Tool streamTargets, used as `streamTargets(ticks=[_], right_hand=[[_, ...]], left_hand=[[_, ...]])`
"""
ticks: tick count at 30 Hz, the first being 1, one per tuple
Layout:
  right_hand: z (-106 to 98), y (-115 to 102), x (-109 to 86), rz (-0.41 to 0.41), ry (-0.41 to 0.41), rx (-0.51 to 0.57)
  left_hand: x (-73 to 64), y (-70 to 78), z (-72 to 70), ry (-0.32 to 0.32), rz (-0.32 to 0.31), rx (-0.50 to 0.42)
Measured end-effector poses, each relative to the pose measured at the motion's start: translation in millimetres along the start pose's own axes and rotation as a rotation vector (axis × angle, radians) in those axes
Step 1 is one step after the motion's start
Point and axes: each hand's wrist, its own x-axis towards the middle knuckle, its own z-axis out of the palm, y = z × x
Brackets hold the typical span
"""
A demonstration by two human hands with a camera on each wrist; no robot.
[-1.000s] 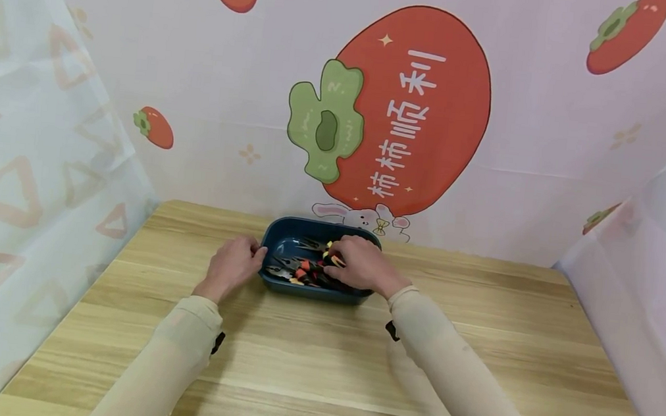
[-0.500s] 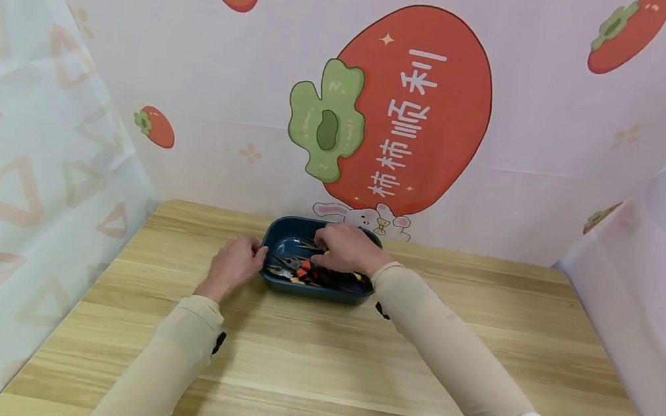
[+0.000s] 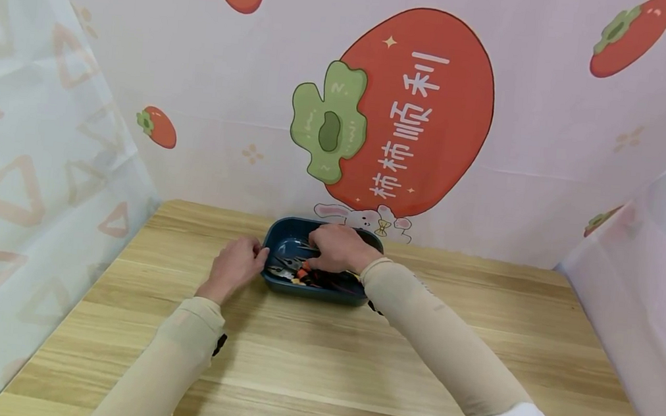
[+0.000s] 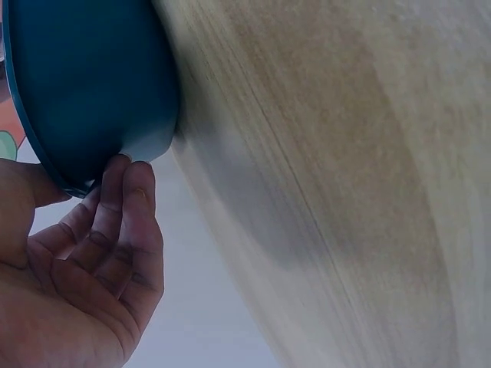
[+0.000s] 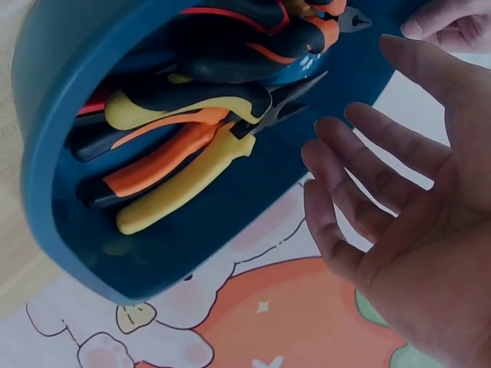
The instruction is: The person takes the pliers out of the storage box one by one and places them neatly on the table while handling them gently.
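Observation:
A dark blue plastic bin (image 3: 314, 292) with several pliers in it stands at the back of the table. My left hand (image 3: 233, 265) pinches the bin's left end; in the left wrist view the thumb is at the rim and the fingers (image 4: 138, 207) lie against the outer wall. My right hand (image 3: 338, 247) hovers over the bin, its fingers loosely bent and holding nothing in the right wrist view. Below it lie long-nose pliers with yellow-and-black handles (image 5: 188, 184), orange-and-black handles (image 5: 165, 161) beside them, and red-and-black handles (image 5: 238, 17). Metal jaws point left in the head view.
The wooden table (image 3: 294, 376) extends in front of the bin and to both sides. A printed cloth wall (image 3: 233, 60) with persimmon drawings rises right behind the bin. Cloth sheets also stand at the left and right.
My right hand has moved left over the bin, away from the yellow-marked handles it was at a second ago. The left hand has stayed at the bin's left end.

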Motion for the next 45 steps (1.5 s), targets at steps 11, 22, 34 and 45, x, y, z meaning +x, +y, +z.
streamTargets(ticks=[11,22,34,45], right_hand=[[5,-10,4.1,0.006,-0.053,-0.080],[6,-14,9.5,0.004,-0.092,-0.130],[13,-24,16.3,-0.031,-0.103,-0.227],[16,-28,17.1,-0.022,-0.147,-0.271]], left_hand=[[-0.2,0.8,0.8,-0.005,-0.002,0.006],[-0.9,0.9,1.4,-0.014,-0.020,-0.001],[-2.3,1.3,1.2,-0.008,-0.014,-0.005],[-2.7,3.2,-0.5,-0.013,-0.022,-0.013]])
